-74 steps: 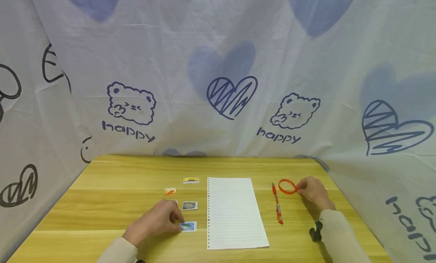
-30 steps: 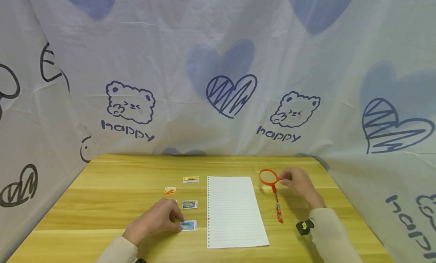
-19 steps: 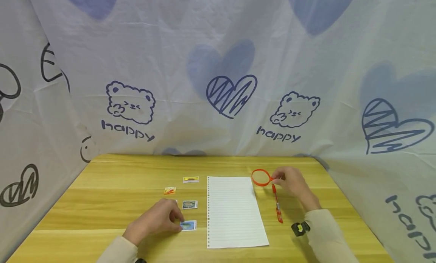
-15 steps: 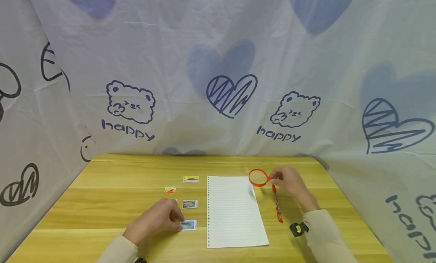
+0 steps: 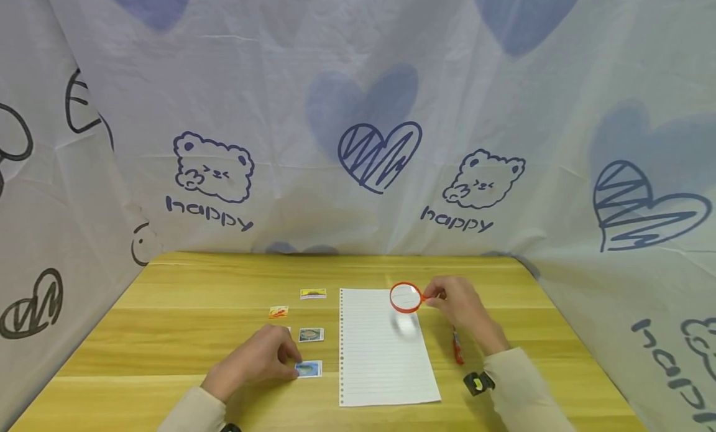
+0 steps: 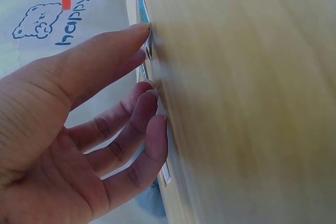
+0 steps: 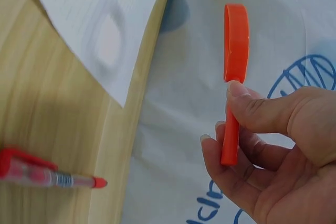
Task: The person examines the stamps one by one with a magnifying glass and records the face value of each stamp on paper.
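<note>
In the head view my right hand (image 5: 461, 307) holds a red magnifying glass (image 5: 391, 298) by its handle, with the lens above the upper right of a lined sheet of paper (image 5: 380, 363). The right wrist view has the magnifying glass (image 7: 239, 40) edge-on, its handle between thumb and fingers. My left hand (image 5: 260, 360) rests at the table's left front, thumb and forefinger pinching the left edge of a blue stamp (image 5: 310, 369). In the left wrist view that hand's (image 6: 89, 124) other fingers are loosely bent near the tabletop.
A green-grey stamp (image 5: 311, 335), a yellow stamp (image 5: 313, 293) and an orange-yellow stamp (image 5: 278, 312) lie left of the paper; another is mostly hidden behind my left hand. A red pen (image 5: 457, 348) lies under the right forearm, partly covered. Printed cloth (image 5: 291, 171) hangs behind the wooden table (image 5: 184, 295).
My right hand has carried the magnifying glass leftward from the table's right side, past the pen, to over the paper. The left hand and the stamps have stayed in place.
</note>
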